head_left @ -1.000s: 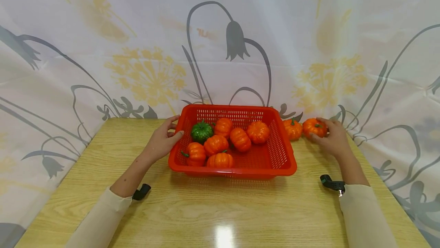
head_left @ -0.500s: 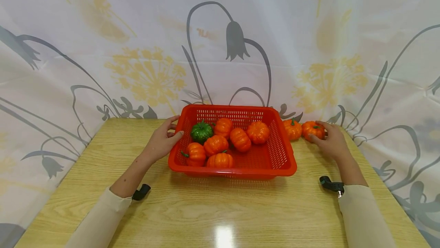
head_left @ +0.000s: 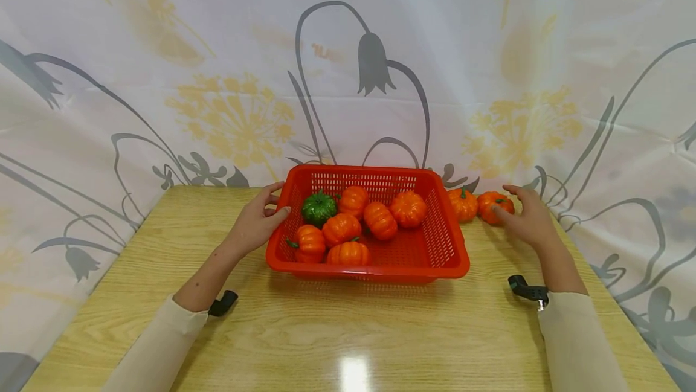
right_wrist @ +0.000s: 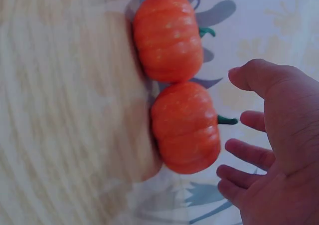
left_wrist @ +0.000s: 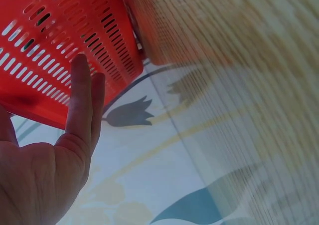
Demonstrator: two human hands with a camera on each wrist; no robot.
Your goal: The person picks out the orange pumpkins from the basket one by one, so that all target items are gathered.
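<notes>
My right hand (head_left: 526,215) hovers with spread fingers just right of an orange pumpkin (head_left: 490,203). The right wrist view shows a gap between those fingers and this pumpkin (right_wrist: 185,130) with its green stem. A second orange pumpkin (right_wrist: 168,40) touches it, beside the red basket (head_left: 370,272). At the basket's left side is my left hand (head_left: 255,223), thumb by the rim. Its fingers (left_wrist: 79,100) lie straight along the slotted outer wall (left_wrist: 112,45); whether they press on it I cannot tell. Inside the basket are a green pumpkin (head_left: 319,208) and several orange pumpkins (head_left: 341,229).
The wooden table (head_left: 326,331) ends at a patterned cloth backdrop (head_left: 234,78) just behind the basket. The two loose pumpkins sit in a row near the table's far right edge. Each wrist carries a small black camera mount (head_left: 526,289).
My right hand has let go of the orange pumpkin and drawn back a little to the right. That pumpkin sits slightly lower and to the left in the head view. My left hand stays put.
</notes>
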